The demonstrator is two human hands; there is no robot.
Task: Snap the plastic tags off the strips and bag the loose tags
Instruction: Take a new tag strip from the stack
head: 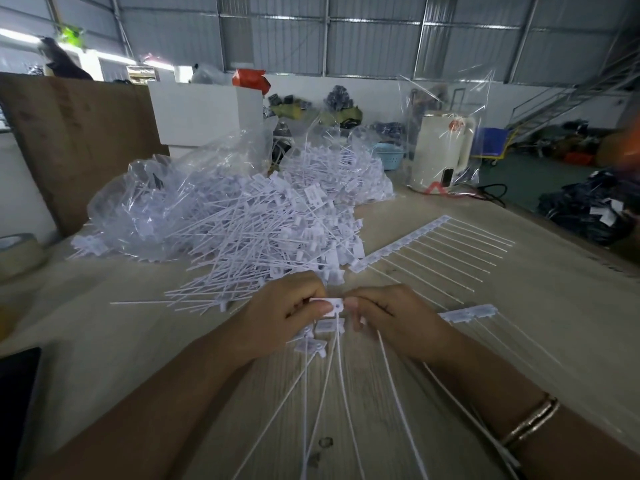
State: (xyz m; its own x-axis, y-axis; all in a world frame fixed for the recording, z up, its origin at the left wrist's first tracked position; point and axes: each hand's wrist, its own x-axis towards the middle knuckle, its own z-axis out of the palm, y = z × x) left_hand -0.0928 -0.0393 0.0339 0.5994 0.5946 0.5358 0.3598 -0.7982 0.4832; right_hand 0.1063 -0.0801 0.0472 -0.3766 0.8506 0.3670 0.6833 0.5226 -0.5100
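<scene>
Tape roll [17, 249]: at the table's far left edge, idle.

Clear bag [166, 199]: open, lying on its side behind the work, part-filled with loose tags. Risk: its mouth is slack, so bagged tags could slide back out.

Loose tag pile [263, 233]: spills from the bag toward the hands. Risk: the long tails cross and could tangle when gathered.

Left hand [287, 317]: fingers curled, pinching one tag [327, 304] by its head, with several snapped tags bunched beneath.

Right hand [391, 320]: pinching the strip [467, 313] beside that tag. Risk: a twist off the joint might tear the head instead of snapping cleanly, and a loosened grip would drop the bunch.

Whole strip [408, 242]: untouched, right of the pile.

Kettle [441, 150]: far right, bagged.
</scene>
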